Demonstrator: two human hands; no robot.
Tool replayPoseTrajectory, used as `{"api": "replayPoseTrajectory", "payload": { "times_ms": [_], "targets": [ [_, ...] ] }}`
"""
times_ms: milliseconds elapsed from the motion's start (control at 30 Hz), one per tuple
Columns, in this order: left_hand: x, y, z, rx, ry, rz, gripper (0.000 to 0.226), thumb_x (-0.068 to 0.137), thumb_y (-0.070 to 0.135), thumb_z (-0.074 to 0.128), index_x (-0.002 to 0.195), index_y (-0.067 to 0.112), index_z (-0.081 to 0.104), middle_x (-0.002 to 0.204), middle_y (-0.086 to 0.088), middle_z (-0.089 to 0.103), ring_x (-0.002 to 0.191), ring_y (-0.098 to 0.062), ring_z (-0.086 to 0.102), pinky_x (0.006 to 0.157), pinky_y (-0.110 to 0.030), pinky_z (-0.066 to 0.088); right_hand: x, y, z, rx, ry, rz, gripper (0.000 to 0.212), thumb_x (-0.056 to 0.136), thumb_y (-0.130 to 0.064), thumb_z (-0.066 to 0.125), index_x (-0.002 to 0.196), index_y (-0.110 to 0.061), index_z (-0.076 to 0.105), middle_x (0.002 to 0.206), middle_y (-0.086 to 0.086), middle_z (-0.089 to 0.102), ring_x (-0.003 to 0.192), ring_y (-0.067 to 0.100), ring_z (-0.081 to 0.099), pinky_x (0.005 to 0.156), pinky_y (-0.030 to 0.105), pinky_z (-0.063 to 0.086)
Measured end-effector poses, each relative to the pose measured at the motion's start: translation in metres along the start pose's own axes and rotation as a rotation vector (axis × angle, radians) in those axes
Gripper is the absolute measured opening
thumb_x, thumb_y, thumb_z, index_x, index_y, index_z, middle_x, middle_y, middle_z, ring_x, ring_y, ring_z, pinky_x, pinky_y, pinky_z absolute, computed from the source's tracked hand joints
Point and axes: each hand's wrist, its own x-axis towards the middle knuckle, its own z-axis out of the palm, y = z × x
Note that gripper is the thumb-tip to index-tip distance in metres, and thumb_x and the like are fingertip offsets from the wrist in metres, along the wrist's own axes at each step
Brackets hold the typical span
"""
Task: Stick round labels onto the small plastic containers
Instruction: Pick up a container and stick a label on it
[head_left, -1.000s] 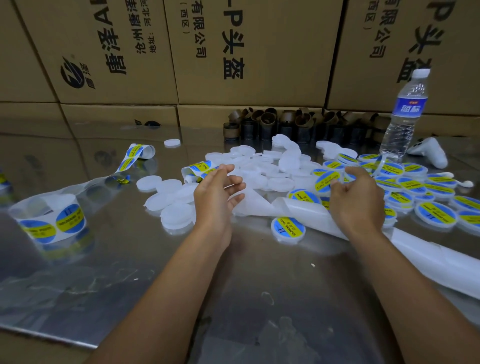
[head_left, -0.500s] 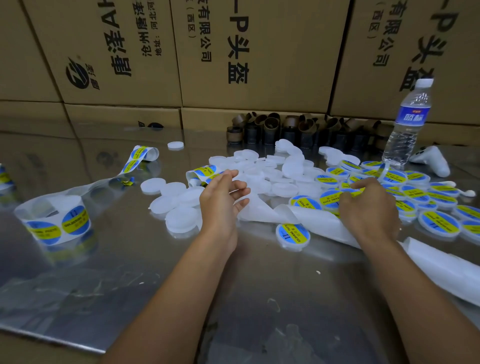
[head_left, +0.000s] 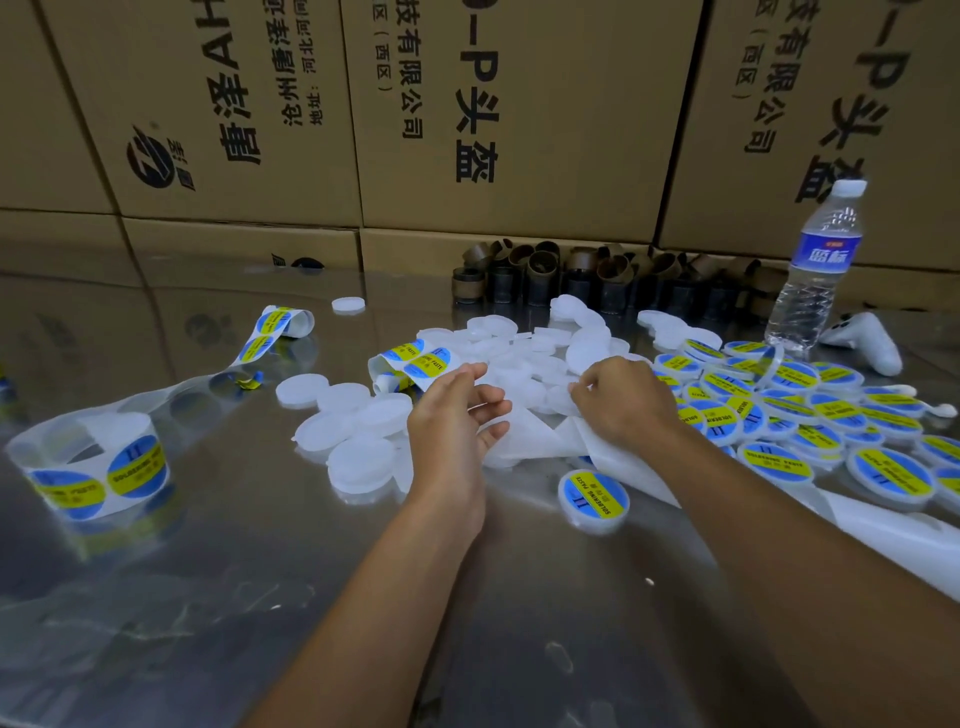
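The small plastic containers lie in two groups across the middle of the desk (head_left: 260, 597): bare containers (head_left: 358, 462), flat translucent white discs, heaped left of and beyond the hands, and labelled containers (head_left: 779, 410) crowded on the right, each topped with a glossy blue and yellow sticker, while a single labelled container (head_left: 594, 500) sits alone between the forearms. The round labels (head_left: 415, 361) show on a curled strip just beyond the left hand (head_left: 457, 415), and more sit on a label roll (head_left: 130, 467) standing at the far left. A white backing paper (head_left: 530, 439), smooth and creased, runs from under both hands off to the lower right. The left hand reaches forward on its edge, thumb lifted apart, fingers loosely bent with the lower fingertips against the paper; whether it grips the paper I cannot tell. The right hand (head_left: 623, 400) is turned knuckles up, fingers curled down and gripping the backing paper, thumb and forefinger pinched together at the far side. The desk is polished metal, mirroring the printed cardboard boxes (head_left: 519, 130) stacked behind it. Brown cardboard cores (head_left: 571, 275) stand along the boxes, with a clear ribbed water bottle (head_left: 815, 275) and a white controller (head_left: 867, 340) at the right
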Motion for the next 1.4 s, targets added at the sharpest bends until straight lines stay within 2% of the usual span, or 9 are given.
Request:
{"api": "replayPoseTrajectory", "payload": {
  "times_ms": [200,367,533,633,833,1000,1100,1267,1400],
  "targets": [
    [0.001,-0.002,0.003,0.001,-0.009,-0.004,0.02,0.096,0.015,0.048,0.082,0.017,0.062,0.052,0.007,0.058,0.053,-0.007,0.059,0.053,-0.019,0.049,0.005,0.004,0.003,-0.09,-0.021,0.004,0.047,0.088,-0.05,0.053,0.117,-0.013,0.059,0.125,0.012,0.052,0.121,0.029,0.041,0.089,0.037,0.039],
    [0.002,-0.003,0.004,0.005,-0.006,-0.007,0.019,0.096,0.015,0.05,0.082,0.017,0.063,0.053,0.006,0.058,0.053,-0.007,0.059,0.054,-0.019,0.049,0.005,0.008,0.001,-0.042,-0.021,0.049,0.047,0.082,-0.049,0.065,0.115,-0.016,0.061,0.122,0.008,0.055,0.12,0.028,0.041,0.087,0.037,0.038],
    [0.002,-0.003,0.004,0.014,-0.005,-0.008,0.019,0.095,0.015,0.05,0.083,0.017,0.063,0.053,0.006,0.058,0.054,-0.008,0.059,0.056,-0.02,0.049,0.003,0.012,-0.001,0.275,0.019,0.1,0.017,0.077,-0.032,0.075,0.082,-0.021,0.063,0.099,0.006,0.067,0.106,0.026,0.056,0.091,0.038,0.045],
    [0.002,-0.004,0.003,0.015,-0.002,-0.003,0.018,0.095,0.014,0.05,0.083,0.017,0.063,0.052,0.007,0.058,0.052,-0.007,0.06,0.056,-0.02,0.049,0.0,0.011,-0.006,0.474,0.016,0.092,0.019,0.076,-0.023,0.076,0.066,-0.022,0.06,0.078,0.004,0.066,0.093,0.024,0.063,0.087,0.037,0.049],
    [0.006,-0.002,0.002,-0.02,0.033,-0.002,0.017,0.094,0.013,0.052,0.081,0.016,0.064,0.058,0.003,0.059,0.055,-0.009,0.061,0.055,-0.021,0.052,-0.014,-0.004,-0.024,0.815,0.133,0.028,0.011,0.077,-0.021,0.076,0.077,-0.017,0.066,0.07,-0.004,0.063,0.073,0.011,0.059,0.068,0.021,0.044],
    [0.008,-0.001,0.002,-0.095,-0.019,0.025,0.023,0.095,0.032,0.052,0.089,0.015,0.065,0.083,-0.002,0.066,0.07,-0.01,0.068,0.068,-0.025,0.057,-0.035,-0.024,-0.033,1.051,-0.033,-0.125,0.011,0.078,-0.013,0.075,0.074,-0.019,0.066,0.076,-0.004,0.067,0.065,-0.001,0.061,0.061,0.006,0.047],
    [0.006,0.001,0.002,-0.126,-0.086,0.027,0.03,0.093,0.041,0.052,0.094,0.014,0.066,0.093,-0.003,0.072,0.084,-0.013,0.069,0.068,-0.023,0.057,-0.043,-0.032,-0.032,1.106,-0.096,-0.139,0.011,0.077,-0.007,0.074,0.074,-0.014,0.067,0.074,-0.003,0.068,0.061,-0.005,0.062,0.06,0.006,0.046],
    [0.003,-0.001,0.004,-0.11,-0.134,0.078,0.015,0.096,0.02,0.052,0.101,0.016,0.066,0.095,-0.005,0.071,0.086,-0.013,0.068,0.077,-0.024,0.056,-0.05,-0.042,-0.025,1.123,-0.192,-0.139,0.004,0.078,-0.008,0.074,0.079,-0.007,0.071,0.078,0.002,0.072,0.071,0.005,0.067,0.067,0.014,0.052],
    [0.005,0.003,0.0,-0.14,-0.121,0.105,0.017,0.098,0.016,0.047,0.106,0.015,0.062,0.098,-0.003,0.071,0.09,-0.015,0.069,0.08,-0.024,0.055,-0.042,-0.048,-0.02,1.074,-0.096,-0.105,0.01,0.087,-0.012,0.061,0.084,-0.016,0.071,0.073,-0.004,0.07,0.065,0.0,0.061,0.06,0.012,0.046]
  ]
}}
